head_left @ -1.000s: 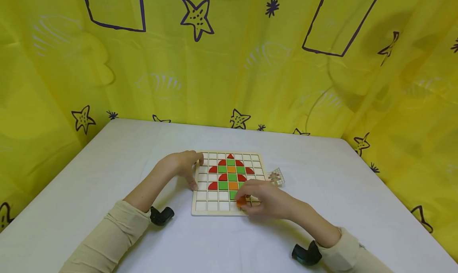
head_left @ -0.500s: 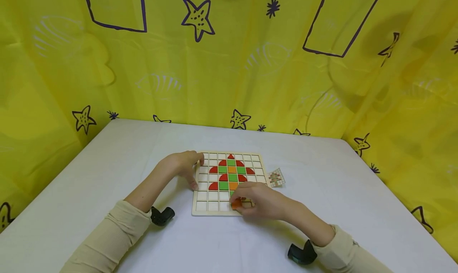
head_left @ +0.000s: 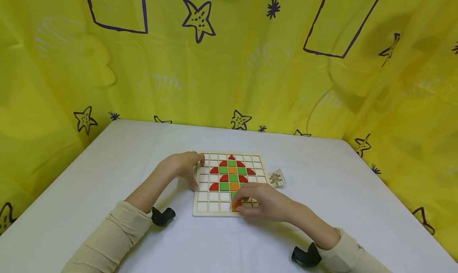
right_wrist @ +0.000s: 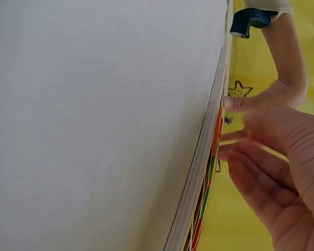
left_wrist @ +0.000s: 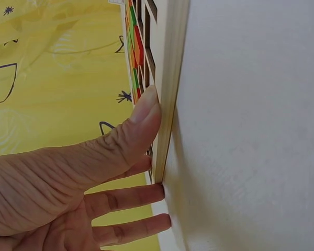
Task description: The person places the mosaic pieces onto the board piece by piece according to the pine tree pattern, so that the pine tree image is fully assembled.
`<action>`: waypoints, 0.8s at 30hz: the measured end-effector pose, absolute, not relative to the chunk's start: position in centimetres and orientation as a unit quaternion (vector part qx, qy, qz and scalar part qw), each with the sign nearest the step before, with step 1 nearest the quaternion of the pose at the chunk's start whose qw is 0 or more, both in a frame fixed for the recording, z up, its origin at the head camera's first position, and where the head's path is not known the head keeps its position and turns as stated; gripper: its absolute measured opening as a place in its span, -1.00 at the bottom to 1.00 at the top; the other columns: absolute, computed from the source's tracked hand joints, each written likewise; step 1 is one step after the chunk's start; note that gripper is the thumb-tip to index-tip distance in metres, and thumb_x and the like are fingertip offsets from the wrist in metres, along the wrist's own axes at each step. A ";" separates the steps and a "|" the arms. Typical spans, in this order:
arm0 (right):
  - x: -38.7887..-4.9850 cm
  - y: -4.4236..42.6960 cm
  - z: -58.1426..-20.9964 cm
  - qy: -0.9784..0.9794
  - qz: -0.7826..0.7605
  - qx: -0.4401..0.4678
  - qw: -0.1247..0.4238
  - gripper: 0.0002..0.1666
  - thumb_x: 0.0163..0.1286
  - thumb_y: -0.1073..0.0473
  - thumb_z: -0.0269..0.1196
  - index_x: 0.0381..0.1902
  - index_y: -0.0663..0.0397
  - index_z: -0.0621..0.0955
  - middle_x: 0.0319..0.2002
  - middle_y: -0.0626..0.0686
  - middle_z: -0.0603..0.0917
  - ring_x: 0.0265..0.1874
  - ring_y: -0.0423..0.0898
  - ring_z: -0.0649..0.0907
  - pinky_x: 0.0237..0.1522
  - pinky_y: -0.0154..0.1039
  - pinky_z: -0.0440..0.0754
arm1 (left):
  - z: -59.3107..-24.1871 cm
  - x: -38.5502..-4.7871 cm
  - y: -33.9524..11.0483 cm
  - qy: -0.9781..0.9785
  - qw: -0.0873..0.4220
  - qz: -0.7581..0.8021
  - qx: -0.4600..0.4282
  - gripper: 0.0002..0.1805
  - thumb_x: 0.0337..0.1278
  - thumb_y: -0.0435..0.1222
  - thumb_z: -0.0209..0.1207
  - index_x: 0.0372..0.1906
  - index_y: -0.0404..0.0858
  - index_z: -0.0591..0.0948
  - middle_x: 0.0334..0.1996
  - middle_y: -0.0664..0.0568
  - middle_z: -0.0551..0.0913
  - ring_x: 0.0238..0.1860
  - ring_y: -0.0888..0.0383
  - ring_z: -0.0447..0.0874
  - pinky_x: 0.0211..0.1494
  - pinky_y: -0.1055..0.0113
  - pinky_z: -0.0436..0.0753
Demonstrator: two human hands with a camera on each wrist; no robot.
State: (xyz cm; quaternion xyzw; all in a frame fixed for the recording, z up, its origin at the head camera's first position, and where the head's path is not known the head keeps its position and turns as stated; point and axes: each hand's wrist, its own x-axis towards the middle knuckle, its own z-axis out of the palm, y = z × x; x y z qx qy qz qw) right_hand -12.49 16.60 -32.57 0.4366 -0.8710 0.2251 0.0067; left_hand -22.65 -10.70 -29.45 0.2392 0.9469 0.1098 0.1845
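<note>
A square wooden grid board (head_left: 214, 214) lies on the table with red, green and orange tiles forming a tree shape. An orange tile (head_left: 235, 207) sits in the bottom row, below the green column; in the right wrist view this orange tile (right_wrist: 217, 133) looks level with the board. My right hand (head_left: 268, 202) is just over it, with a gap between thumb and fingers and nothing between them. My left hand (head_left: 180, 165) rests along the board's left edge, its thumb (left_wrist: 141, 117) on the rim and its fingers extended beside it.
A small card (head_left: 276, 178) with a printed grid pattern lies beside the board's right edge. Black wrist cameras (head_left: 163, 217) are worn on both wrists. A yellow patterned curtain (head_left: 222, 66) stands behind the white table (head_left: 143, 141).
My right hand has shifted slightly left with the orange tile, which was tilted in its fingers and now lies in a bottom-row cell. The left hand has stayed at the board's edge.
</note>
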 end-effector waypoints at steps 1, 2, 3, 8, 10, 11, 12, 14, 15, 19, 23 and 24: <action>-12.4 16.9 -32.6 -0.870 0.237 0.433 0.014 -0.84 0.36 0.23 0.39 -0.10 0.01 0.72 -0.17 -0.16 0.73 -0.18 -0.23 0.65 -0.04 -0.28 0.67 | -29.5 -22.6 -10.8 0.947 0.186 0.109 0.238 -0.21 -0.20 -0.12 0.65 0.19 -0.19 0.52 0.17 -0.12 0.54 0.22 -0.07 0.49 0.31 -0.10 0.51; -12.4 17.2 -32.6 -0.868 0.251 0.427 0.022 -0.84 0.37 0.24 0.39 -0.10 0.02 0.72 -0.18 -0.17 0.73 -0.19 -0.23 0.66 -0.06 -0.27 0.67 | -29.5 -22.5 -10.8 0.947 0.187 0.110 0.237 -0.22 -0.19 -0.12 0.64 0.20 -0.18 0.52 0.19 -0.12 0.54 0.24 -0.08 0.48 0.32 -0.11 0.50; -12.4 17.5 -32.6 -0.866 0.267 0.422 0.032 -0.85 0.37 0.25 0.39 -0.11 0.04 0.72 -0.19 -0.17 0.74 -0.20 -0.24 0.66 -0.08 -0.26 0.68 | -29.5 -22.4 -10.9 0.947 0.188 0.108 0.237 -0.22 -0.16 -0.11 0.63 0.21 -0.18 0.51 0.22 -0.13 0.53 0.26 -0.08 0.48 0.34 -0.11 0.49; -12.2 20.0 -32.8 -0.855 0.331 0.390 0.083 -0.86 0.37 0.32 0.38 -0.13 0.08 0.72 -0.20 -0.14 0.76 -0.24 -0.25 0.69 -0.14 -0.24 0.71 | -29.8 -22.0 -10.9 0.942 0.190 0.108 0.254 -0.19 0.01 -0.07 0.54 0.35 -0.24 0.46 0.34 -0.16 0.50 0.38 -0.10 0.42 0.44 -0.10 0.40; -11.9 21.1 -32.8 -0.858 0.346 0.368 0.097 -0.86 0.39 0.33 0.36 -0.13 0.06 0.72 -0.20 -0.11 0.77 -0.25 -0.25 0.70 -0.13 -0.25 0.72 | -30.1 -21.9 -11.0 0.938 0.188 0.114 0.267 -0.17 0.07 -0.08 0.51 0.39 -0.29 0.43 0.37 -0.18 0.47 0.42 -0.11 0.39 0.47 -0.08 0.36; -11.8 21.6 -32.8 -0.860 0.350 0.356 0.103 -0.86 0.40 0.33 0.35 -0.12 0.06 0.72 -0.20 -0.09 0.77 -0.25 -0.25 0.70 -0.12 -0.25 0.72 | -30.3 -21.8 -11.1 0.937 0.184 0.117 0.274 -0.17 0.09 -0.08 0.50 0.40 -0.31 0.42 0.39 -0.19 0.45 0.44 -0.12 0.37 0.49 -0.07 0.35; -11.7 22.0 -32.8 -0.864 0.352 0.343 0.108 -0.86 0.41 0.33 0.34 -0.12 0.05 0.71 -0.19 -0.08 0.77 -0.24 -0.26 0.70 -0.10 -0.25 0.72 | -30.5 -21.7 -11.2 0.935 0.179 0.119 0.282 -0.16 0.11 -0.08 0.49 0.41 -0.32 0.40 0.41 -0.21 0.42 0.47 -0.14 0.33 0.50 -0.07 0.33; -11.6 22.8 -32.8 -0.871 0.352 0.321 0.121 -0.86 0.42 0.32 0.34 -0.10 0.05 0.71 -0.17 -0.06 0.77 -0.23 -0.26 0.71 -0.07 -0.25 0.71 | -30.9 -21.5 -11.5 0.932 0.162 0.124 0.301 -0.13 0.13 -0.07 0.48 0.44 -0.34 0.37 0.48 -0.24 0.34 0.52 -0.18 0.24 0.54 -0.08 0.27; -11.6 23.2 -32.7 -0.874 0.347 0.315 0.129 -0.85 0.41 0.33 0.34 -0.09 0.06 0.71 -0.16 -0.04 0.77 -0.22 -0.25 0.72 -0.07 -0.25 0.71 | -31.1 -21.4 -11.6 0.930 0.152 0.128 0.311 -0.12 0.14 -0.06 0.46 0.46 -0.33 0.36 0.51 -0.24 0.29 0.54 -0.20 0.18 0.55 -0.11 0.22; -12.0 24.4 -32.3 -0.886 0.310 0.305 0.159 -0.71 0.38 0.33 0.36 0.03 0.02 0.68 -0.08 -0.01 0.76 -0.17 -0.12 0.73 -0.41 -0.32 0.64 | -31.2 -20.7 -12.3 0.915 0.099 0.144 0.363 -0.07 0.21 0.02 0.40 0.55 -0.27 0.27 0.60 -0.19 0.11 0.61 -0.24 -0.05 0.59 -0.18 0.06; -12.6 24.9 -32.1 -0.902 0.228 0.324 0.169 -0.51 0.34 0.24 0.41 0.22 0.05 0.60 0.10 0.01 0.71 0.00 0.01 0.70 -0.32 -0.21 0.70 | -31.0 -20.0 -12.8 0.901 0.049 0.140 0.408 -0.07 0.29 0.16 0.26 0.59 -0.19 0.22 0.63 -0.10 0.08 0.63 -0.20 -0.11 0.60 -0.18 0.00; -12.8 24.9 -32.0 -0.907 0.201 0.329 0.169 -0.46 0.35 0.19 0.42 0.26 0.06 0.57 0.15 0.03 0.68 0.06 0.03 0.68 -0.19 -0.13 0.73 | -31.0 -19.9 -12.8 0.899 0.035 0.131 0.417 -0.06 0.30 0.20 0.22 0.60 -0.18 0.21 0.62 -0.10 0.09 0.63 -0.20 -0.10 0.60 -0.19 -0.02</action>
